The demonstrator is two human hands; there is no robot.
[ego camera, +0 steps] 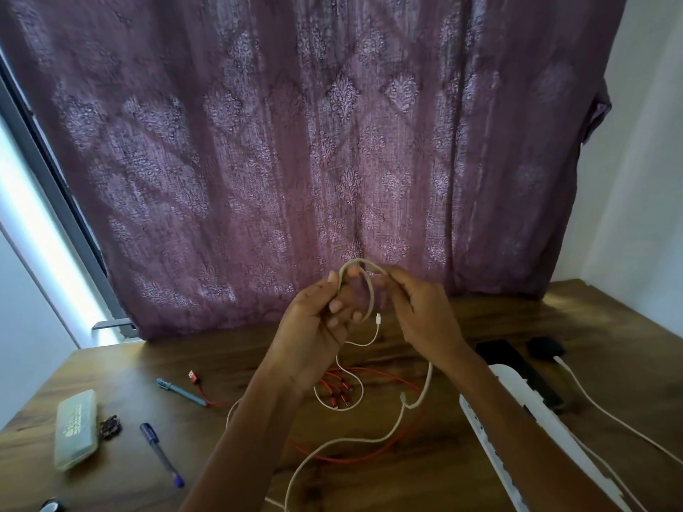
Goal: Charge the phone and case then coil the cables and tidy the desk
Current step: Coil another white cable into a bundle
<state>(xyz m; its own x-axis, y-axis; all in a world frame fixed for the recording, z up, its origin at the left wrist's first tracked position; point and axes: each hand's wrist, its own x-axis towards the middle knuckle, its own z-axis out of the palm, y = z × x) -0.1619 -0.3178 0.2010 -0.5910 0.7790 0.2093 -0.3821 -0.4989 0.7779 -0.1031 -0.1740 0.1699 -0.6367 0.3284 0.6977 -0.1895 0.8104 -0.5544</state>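
My left hand [314,327] and my right hand [421,315] are raised above the wooden desk [258,352], both gripping a loop of beige braided cable [364,286]. The rest of that cable [369,439] trails down across the desk toward me. A thin white cable [371,339] with a small plug dangles between my hands. A red multi-head cable [343,393] lies tangled on the desk under my hands. A dark phone [517,371] and a small dark case [546,348] lie at the right.
A white power strip [525,419] runs along the right side with a white lead [606,412] beside it. Two pens [181,391] [160,452], a pale pencil case [75,426] and a small dark trinket [109,426] lie at the left. A purple curtain [295,142] hangs behind.
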